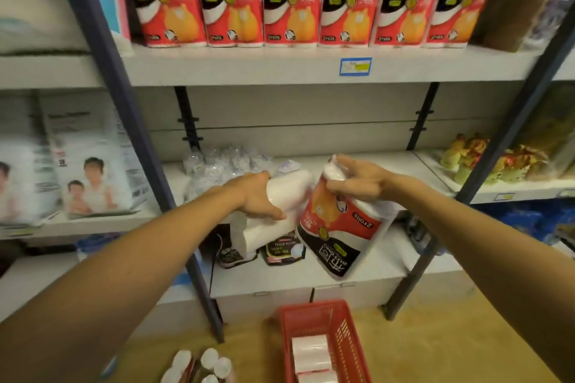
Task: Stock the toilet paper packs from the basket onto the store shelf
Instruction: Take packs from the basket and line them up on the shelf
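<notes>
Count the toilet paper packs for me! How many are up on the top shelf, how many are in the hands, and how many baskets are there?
Red-and-black packs on the top shelf: 6
Packs held in hands: 2 (left hand white-side pack; right hand upside-down pack)
Red basket: 1
Total: 9

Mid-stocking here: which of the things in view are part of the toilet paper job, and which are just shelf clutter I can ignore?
Job:
- red-and-black pack, upside down, in right hand
- white pack in left hand
- red basket, packs still inside
- top-shelf row

Ignore:
- dark pouches
- clear bagged items
- boxes with people pictured
</notes>
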Tool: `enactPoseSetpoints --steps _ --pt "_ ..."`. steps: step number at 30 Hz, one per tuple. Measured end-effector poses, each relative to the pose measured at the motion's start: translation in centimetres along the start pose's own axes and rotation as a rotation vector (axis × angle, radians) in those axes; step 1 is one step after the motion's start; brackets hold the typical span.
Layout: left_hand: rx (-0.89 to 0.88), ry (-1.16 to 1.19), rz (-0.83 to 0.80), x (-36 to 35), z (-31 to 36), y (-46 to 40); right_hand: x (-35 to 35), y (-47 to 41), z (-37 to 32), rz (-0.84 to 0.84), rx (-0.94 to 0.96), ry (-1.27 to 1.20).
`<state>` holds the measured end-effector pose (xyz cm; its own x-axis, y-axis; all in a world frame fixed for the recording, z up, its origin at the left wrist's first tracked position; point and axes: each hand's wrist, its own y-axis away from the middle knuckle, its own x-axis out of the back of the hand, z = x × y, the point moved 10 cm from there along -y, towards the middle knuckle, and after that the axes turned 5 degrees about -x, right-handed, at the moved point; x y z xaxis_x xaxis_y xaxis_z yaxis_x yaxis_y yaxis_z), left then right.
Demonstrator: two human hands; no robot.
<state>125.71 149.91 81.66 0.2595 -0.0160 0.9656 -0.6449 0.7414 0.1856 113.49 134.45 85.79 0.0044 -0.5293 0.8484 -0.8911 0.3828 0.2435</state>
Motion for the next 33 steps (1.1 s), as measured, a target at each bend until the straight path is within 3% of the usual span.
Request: enactPoseSetpoints --steps 6,10,14,20,28,33 --pt "0.145 0.067 0.195 5.3 -3.8 3.5 7.4 4.0 -3.0 0.187 0.1 -0.215" --pt "0.235 0.186 0.247 7.2 -6.2 5.4 12.6 7.6 -2.6 0.417 0.195 -0.686" --pt "0.222 0.28 0.275 9.0 -4.9 5.9 12.0 6.9 -3.7 0.337 0.201 -1.088" --pt "0.092 0.575 0.347 11.3 -1.2 4.6 9.6 4.3 -6.2 0.149 0.166 -1.083" --pt "0.131 0.583 0.406 16.6 1.5 2.7 12.2 1.3 -3.3 -0.056 0.102 -0.727" --pt "0.142 0.74 0.498 21.4 5.0 0.2 15.7 -0.2 -1.6 -0.079 0.177 -0.847"
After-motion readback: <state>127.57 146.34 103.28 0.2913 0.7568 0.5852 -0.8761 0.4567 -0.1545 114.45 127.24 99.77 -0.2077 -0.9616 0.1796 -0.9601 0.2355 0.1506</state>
